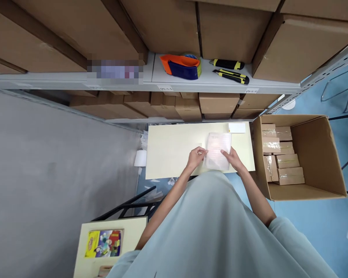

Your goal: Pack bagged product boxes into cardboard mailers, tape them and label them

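Observation:
A white, flat packet or folded sheet with faint reddish print (pixel 217 150) is held upright over the cream table (pixel 171 150). My right hand (pixel 233 158) grips its right side, thumb lying across the front and the other fingers hidden behind. At the left edge, my left hand (pixel 196 157) is closed in a pinch, with fingertips touching the packet's border. Whether it is paper or a thin wrapped item, I cannot tell. Behind it, near the table's far right corner, lies a small white box (pixel 237 128).
To the right stands an open cardboard box (pixel 316 154) holding several small taped cartons (pixel 290 161). Above the table, a shelf (pixel 174 85) carries large cartons, an orange-and-blue tape dispenser (pixel 181 67) and two utility knives (pixel 230 70). A colourful package (pixel 104 243) lies on a side table lower left.

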Action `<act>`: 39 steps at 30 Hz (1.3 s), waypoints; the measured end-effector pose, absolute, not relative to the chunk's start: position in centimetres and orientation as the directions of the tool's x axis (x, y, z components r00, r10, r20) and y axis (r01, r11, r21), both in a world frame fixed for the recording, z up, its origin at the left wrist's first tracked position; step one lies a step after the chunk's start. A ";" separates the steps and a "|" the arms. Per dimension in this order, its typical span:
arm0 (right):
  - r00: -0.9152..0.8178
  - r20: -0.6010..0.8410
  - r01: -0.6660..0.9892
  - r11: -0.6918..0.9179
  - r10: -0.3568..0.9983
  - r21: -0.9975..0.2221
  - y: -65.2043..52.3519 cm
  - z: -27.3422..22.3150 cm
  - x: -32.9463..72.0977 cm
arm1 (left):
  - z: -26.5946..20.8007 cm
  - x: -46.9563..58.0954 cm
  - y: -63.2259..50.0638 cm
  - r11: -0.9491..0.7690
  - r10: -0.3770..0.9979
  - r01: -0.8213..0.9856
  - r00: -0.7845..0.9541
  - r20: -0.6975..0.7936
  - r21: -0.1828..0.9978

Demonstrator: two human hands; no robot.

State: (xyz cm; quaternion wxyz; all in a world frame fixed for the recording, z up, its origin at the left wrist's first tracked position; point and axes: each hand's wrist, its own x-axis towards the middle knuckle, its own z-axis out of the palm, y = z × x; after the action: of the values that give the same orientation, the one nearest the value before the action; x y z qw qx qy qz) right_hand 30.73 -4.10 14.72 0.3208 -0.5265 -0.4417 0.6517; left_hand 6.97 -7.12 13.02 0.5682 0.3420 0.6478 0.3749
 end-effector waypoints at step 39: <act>-0.308 -0.226 0.725 0.075 0.924 -0.684 -10.3 19.4 1.3 | 14.4 -13.4 -15.6 0.275 0.874 -0.185 -0.362 -0.325 0.944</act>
State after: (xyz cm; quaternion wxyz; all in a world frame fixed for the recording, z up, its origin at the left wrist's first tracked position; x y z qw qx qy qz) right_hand 1.25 -10.32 19.39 0.1353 -0.5724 -0.7204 0.3675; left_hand -13.40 -15.62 14.42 0.4938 0.2743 0.6273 0.5362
